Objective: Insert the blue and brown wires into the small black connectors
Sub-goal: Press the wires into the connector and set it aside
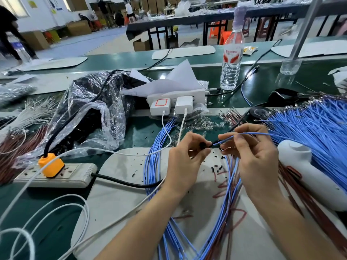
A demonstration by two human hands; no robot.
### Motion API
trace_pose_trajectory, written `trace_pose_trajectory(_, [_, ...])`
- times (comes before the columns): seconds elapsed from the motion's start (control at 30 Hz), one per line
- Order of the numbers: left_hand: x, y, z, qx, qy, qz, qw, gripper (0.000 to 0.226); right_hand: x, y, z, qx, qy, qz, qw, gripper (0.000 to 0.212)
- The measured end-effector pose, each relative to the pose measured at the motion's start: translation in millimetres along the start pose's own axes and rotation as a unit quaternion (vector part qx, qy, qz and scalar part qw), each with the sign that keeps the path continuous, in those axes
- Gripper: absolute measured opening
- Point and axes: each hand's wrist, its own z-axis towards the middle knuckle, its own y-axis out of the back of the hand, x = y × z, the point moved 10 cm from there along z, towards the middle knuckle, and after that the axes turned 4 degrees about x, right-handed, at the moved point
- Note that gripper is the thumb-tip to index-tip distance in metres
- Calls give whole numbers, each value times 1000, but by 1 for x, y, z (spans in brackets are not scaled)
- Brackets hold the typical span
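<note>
Left hand (185, 158) pinching small black connector (203, 145), right hand (251, 152) pinching blue wire (249, 133) at connector's end, both raised over worktop (120, 184), blue wire bundle (315, 132) right

At left on the green table (139, 134), a grey power strip (56, 175) with an orange plug (51, 165) pushed into it and a black cable (120, 182) leaving its right end. Behind that, a crumpled clear plastic bag (93, 113) holding dark parts. Farther back, a white socket block (176, 94) carrying two white chargers (159, 106), with folded white paper (180, 76) just behind. Beyond, upright, a clear water bottle (231, 59) with a red label. At right, a white handheld device (308, 175) lying on its side, and near the far edge a black tape roll (260, 112).
</note>
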Motion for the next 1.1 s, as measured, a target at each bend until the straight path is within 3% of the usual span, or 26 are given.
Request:
trace_pose_trajectory(0.53, [6, -5, 1, 21, 0, 11, 1000, 23, 2, -3, 0, 15, 23, -73, 997, 16])
trace_pose_trajectory(0.63, [6, -4, 2, 18, 2, 11, 1000, 23, -2, 1, 3, 7, 16, -97, 995, 23])
trace_pose_trajectory(1.1, [1, -5, 0, 21, -8, 28, 999, 23, 2, 4, 3, 1, 29, -103, 994, 24])
